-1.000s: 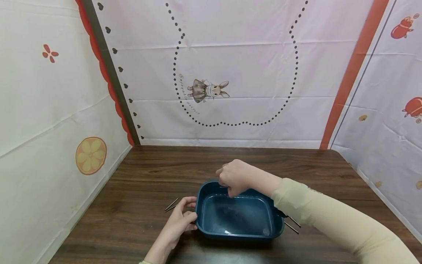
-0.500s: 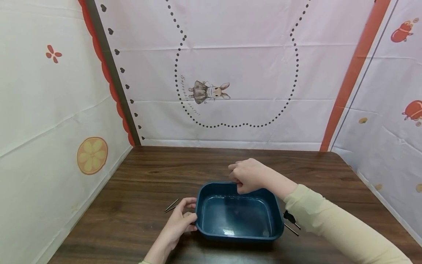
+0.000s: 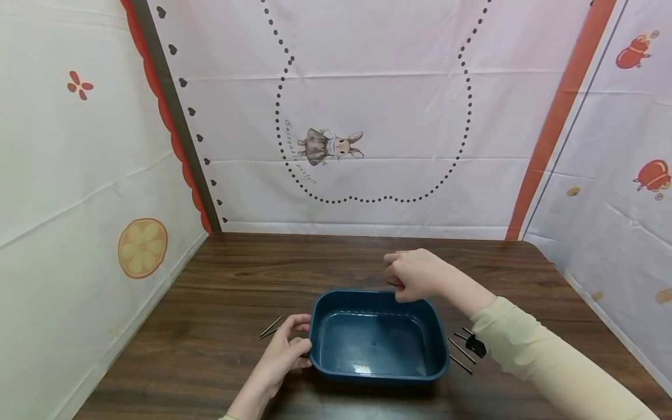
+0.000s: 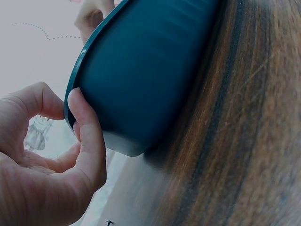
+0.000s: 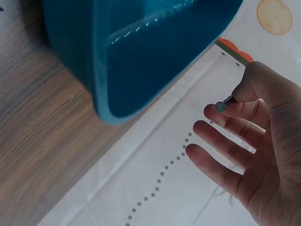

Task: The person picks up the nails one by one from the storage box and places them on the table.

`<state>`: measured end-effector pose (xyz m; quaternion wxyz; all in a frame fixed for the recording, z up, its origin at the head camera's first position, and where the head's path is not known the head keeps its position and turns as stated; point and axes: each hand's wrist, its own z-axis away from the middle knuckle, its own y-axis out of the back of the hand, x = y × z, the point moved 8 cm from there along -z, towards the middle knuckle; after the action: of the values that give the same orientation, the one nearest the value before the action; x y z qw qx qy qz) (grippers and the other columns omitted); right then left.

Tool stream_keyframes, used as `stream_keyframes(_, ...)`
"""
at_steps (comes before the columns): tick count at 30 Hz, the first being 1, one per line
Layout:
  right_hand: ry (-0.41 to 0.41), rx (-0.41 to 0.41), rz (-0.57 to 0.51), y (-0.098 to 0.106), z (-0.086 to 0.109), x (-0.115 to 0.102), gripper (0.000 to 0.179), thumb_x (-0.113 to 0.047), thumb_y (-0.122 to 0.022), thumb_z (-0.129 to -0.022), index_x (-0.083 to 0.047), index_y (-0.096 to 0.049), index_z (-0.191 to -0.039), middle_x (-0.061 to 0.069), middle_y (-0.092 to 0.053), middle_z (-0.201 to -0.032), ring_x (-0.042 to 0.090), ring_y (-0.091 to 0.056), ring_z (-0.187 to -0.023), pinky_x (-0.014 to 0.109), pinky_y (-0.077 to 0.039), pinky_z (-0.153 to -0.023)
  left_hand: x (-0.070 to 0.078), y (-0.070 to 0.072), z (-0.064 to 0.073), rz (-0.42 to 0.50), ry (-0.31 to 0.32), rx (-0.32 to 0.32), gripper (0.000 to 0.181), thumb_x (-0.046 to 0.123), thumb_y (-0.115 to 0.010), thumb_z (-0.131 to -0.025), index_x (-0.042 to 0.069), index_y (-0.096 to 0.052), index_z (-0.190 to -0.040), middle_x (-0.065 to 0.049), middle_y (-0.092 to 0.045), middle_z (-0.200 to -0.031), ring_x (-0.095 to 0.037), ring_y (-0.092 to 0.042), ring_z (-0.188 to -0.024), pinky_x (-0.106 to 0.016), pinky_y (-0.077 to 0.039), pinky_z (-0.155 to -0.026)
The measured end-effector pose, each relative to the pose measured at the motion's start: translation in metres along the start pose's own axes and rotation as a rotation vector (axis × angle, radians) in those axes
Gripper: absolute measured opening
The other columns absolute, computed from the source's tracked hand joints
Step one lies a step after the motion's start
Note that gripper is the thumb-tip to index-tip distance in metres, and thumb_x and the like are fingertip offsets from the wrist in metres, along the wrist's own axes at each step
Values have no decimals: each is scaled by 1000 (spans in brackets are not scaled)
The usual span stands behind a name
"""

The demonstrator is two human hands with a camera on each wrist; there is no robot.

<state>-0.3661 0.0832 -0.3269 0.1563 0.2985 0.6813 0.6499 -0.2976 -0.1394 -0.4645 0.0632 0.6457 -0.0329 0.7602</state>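
A dark blue plastic basin [image 3: 374, 344] sits on the wooden table. My left hand [image 3: 286, 349] grips its left rim; the left wrist view shows the thumb [image 4: 84, 110] and fingers on either side of that edge. Over the basin's back right rim is my right hand [image 3: 417, 274]. In the right wrist view, its thumb and index finger pinch a nail [image 5: 220, 107] by the shank, the ridged flat head facing the camera. The other fingers of that hand are spread loosely. Most of the nail's shank is hidden by the fingers.
Thin metal nails [image 3: 270, 326] lie on the table left of the basin, by the left fingers. Several more nails [image 3: 462, 354] lie to its right, below the right sleeve [image 3: 551, 356]. Printed cloth [image 3: 404, 134] hangs behind the table and along both sides.
My right hand has moved to the right along the basin's back rim, pinching the nail. More of the nails on the right now show. The left hand keeps its grip on the rim.
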Motion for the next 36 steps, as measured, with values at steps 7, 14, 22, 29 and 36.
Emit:
stream_keyframes(7,-66,9,-3,4,15,14,32,-16,-68,-72,-25,-40,-58,-10,-38,-72,4,-32,-59,20,-19,-49,0,0,0,2,-1,-4,60,3,-55,-80,1,-41,-138,-20,-46,-129,-15,-59,-79,-27,-55,-64)
stream_keyframes(14,-143,-9,-7,-3,37,29,34,-20,-71,-72,-27,-41,-58,-10,-38,-73,3,-33,-58,20,-21,-47,0,-1,-1,7,-2,-5,60,2,-55,-79,1,-42,-138,-20,-47,-129,-14,-59,-80,-27,-55,-63)
stream_keyframes(22,-168,-14,-35,-11,49,35,35,-18,-70,-72,-26,-39,-57,-8,-44,-74,5,-40,-59,21,-19,-48,-1,0,0,10,0,-3,60,3,-55,-80,1,-42,-138,-20,-46,-129,-15,-59,-81,-27,-54,-63)
stream_keyframes(29,-206,-12,-34,-11,57,43,34,-17,-68,-71,-27,-39,-57,-10,-37,-72,3,-28,-56,21,-19,-49,0,0,0,11,3,-4,60,3,-55,-80,2,-42,-138,-21,-46,-130,-16,-59,-81,-27,-54,-63)
stream_keyframes(36,-238,-5,-43,-12,69,51,34,-18,-70,-71,-26,-40,-57,-10,-36,-71,3,-29,-56,21,-21,-49,0,0,0,10,6,-4,60,2,-55,-79,1,-42,-138,-20,-47,-129,-15,-59,-81,-27,-54,-63)
